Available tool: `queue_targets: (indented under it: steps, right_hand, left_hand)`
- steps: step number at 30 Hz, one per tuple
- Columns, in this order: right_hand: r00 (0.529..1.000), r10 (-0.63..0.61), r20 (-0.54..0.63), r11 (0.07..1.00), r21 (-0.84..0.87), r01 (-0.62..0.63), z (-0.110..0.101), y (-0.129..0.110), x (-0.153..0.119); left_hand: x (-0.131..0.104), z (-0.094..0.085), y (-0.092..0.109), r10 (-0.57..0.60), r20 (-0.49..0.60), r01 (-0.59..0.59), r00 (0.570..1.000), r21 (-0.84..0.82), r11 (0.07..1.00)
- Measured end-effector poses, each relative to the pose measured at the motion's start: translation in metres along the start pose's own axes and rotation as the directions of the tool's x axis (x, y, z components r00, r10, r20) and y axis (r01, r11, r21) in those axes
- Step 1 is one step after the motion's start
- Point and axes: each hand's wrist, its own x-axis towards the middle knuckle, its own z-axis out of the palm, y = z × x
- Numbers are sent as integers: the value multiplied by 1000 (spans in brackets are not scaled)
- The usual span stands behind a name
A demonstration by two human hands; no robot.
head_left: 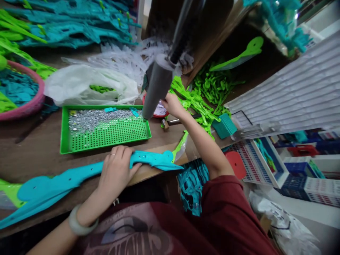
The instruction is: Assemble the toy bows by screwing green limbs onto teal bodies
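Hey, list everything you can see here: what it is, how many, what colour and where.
Long piece: one, turquoise, along the table's front edge
Tray: one, green, mid-table
Small metal parts: too many to count, silver, in the tray
Basket: one, pink, far left
Plastic bag: one, whitish, behind the tray
Translucent pieces: heap, whitish, behind the bag
Turquoise parts: heap, back left
Green parts: heap, right of the post
Post: one, grey, centre
Bowl: one, red, behind the post
Small basket: one, teal, table's right end
Background crates: several, mixed colours, right
Left hand: one, bare, holding the long piece
Right hand: one, bare, at the bowl
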Motion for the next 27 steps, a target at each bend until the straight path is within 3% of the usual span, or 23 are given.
queue_targets:
  steps: [8,12,14,16,20,23,27]
  right_hand:
    - [987,13,-160,1000,17,-11,2,-6,-10]
    - [988,97,-124,995,7,-97,-6,0,-18]
    - [993,-5,-116,1000,-1,5,-8,-11,-36]
    - [970,-230,-75,973,-25,229,-4,-30,-69]
    - [815,-559,154,791,-195,580,15,-71,-152]
    - [729,-647,224,682,-259,684,25,-84,-182]
    - [705,-664,250,620,-343,706,27,-90,-175]
  left_hand:
    - [-1,0,3,-33,6,33,999,-28,999]
    - [0,1,3,-34,3,34,999,19,999]
    - [-1,1,3,-38,1,38,999,15,999]
    - [-2,1,4,-42,2,42,999,-1,999]
    - [-3,2,6,-51,-1,51,999,-39,998]
    - [-2,2,7,-67,-1,67,998,-51,996]
    - [-2,2,7,-74,1,74,997,-55,996]
